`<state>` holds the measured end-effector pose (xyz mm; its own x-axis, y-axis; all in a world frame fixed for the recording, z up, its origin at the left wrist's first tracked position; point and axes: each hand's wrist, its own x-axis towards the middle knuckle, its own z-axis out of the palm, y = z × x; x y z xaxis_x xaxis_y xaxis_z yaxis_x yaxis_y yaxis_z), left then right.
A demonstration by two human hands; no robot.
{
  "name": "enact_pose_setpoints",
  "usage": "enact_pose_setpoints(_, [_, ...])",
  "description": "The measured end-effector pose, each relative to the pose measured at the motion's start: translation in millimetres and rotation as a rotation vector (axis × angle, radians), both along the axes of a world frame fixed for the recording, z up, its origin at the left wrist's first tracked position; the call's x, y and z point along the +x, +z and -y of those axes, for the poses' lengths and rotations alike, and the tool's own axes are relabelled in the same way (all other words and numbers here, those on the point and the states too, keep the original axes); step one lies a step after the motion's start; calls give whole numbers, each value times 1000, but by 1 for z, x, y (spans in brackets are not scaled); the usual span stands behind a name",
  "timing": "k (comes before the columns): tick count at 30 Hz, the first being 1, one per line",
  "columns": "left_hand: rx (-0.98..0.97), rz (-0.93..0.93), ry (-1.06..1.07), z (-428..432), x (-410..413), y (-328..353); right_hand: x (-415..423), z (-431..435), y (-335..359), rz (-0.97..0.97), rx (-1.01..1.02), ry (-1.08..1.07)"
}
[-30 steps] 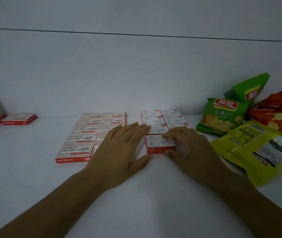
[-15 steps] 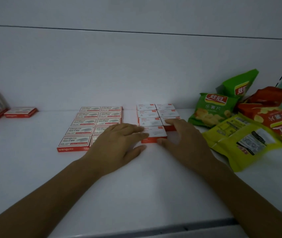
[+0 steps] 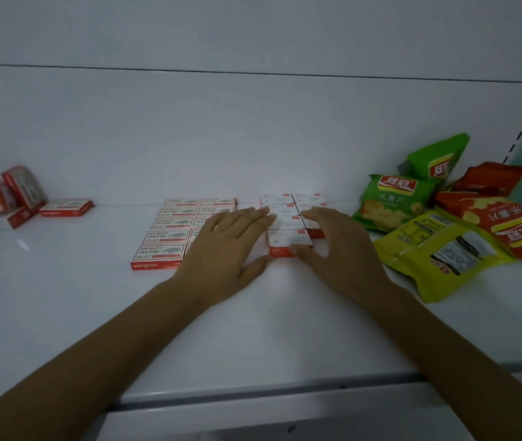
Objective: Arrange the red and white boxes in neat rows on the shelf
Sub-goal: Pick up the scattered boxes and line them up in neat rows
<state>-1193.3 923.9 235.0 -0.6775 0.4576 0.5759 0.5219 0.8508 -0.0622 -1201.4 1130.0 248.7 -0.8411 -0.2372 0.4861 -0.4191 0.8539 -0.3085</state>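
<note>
Shelf [image 3: 253,329] middle: two box blocks [image 3: 170,230] rowed, left hand [image 3: 224,246], fingers straight together, and right hand [image 3: 339,249], fingers loosely spread, bracket the front box [image 3: 288,241], loose boxes [image 3: 14,202] at the left end unsorted.

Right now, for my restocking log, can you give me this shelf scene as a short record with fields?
shelf: white, holds everything listed
left block: red and white boxes in two tidy columns
right block: boxes in two columns; front box juts forward
left hand: flat, fingers straight, alongside the front box's left side
right hand: thumb on the front box's front edge
loose boxes: jumbled at far left
snack bags: piled at far right
</note>
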Motion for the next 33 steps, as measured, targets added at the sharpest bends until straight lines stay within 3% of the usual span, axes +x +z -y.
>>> enact_pose_setpoints(7, [-112,-155,105,24,0,39,9,38,39,-152,130,79])
enact_pose_setpoints(16, [-142,-215,269,124,27,65,14,135,66,-259,111,211])
enact_pose_setpoints(21, [-146,-190,402,216,63,56,26,236,75,-112,182,340])
enact_pose_setpoints(33, [-93,13,677,420,131,26,52,434,60,-39,200,571])
